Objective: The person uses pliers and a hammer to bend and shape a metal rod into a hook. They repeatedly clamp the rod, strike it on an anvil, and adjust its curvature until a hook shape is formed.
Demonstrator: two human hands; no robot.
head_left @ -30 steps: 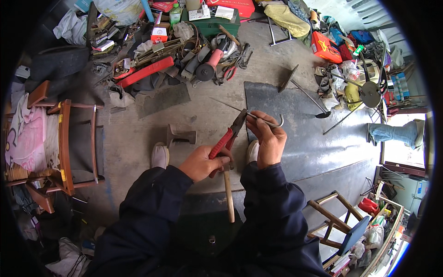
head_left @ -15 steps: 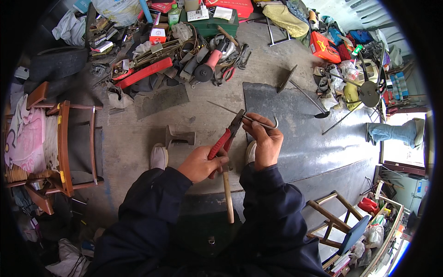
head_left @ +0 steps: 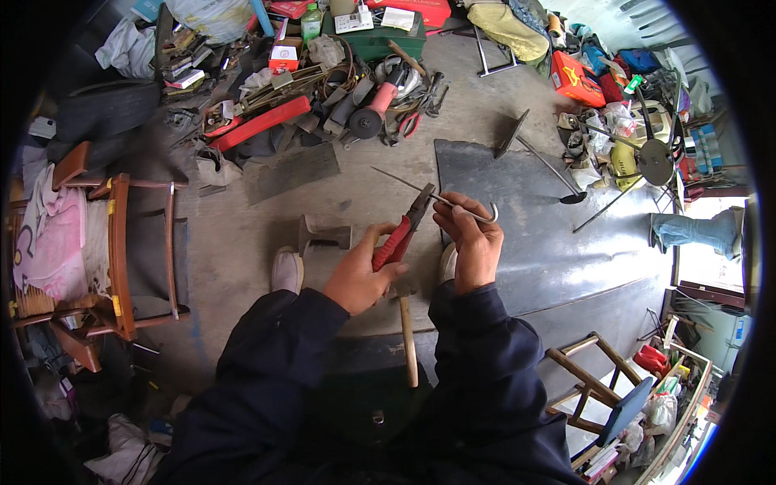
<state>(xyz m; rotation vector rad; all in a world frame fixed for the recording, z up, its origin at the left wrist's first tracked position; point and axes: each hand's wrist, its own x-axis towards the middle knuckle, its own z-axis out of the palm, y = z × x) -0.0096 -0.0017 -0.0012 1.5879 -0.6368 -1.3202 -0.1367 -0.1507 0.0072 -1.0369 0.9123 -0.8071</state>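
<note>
My left hand is closed around the red handles of a pair of pliers. The plier jaws meet a thin metal rod at about its middle. Between thumb and fingertips, my right hand pinches the same rod, just right of the jaws. One end of the rod curls into a hook beyond my right fingers; the other tapers to a point at the upper left. Below my hands, a hammer has its wooden handle toward me, its head partly visible. A short steel beam piece stands on the floor near my left shoe.
Tools, scrap metal and an angle grinder lie heaped ahead. A wooden chair stands left, a wooden stool at lower right. Dark sheet metal covers floor to the right, with a metal stand on it. Another person's leg shows far right.
The whole view has shifted slightly. My left fingers look more tightly wrapped around the plier handles, which sit closer together. My right hand keeps its pinch on the rod.
</note>
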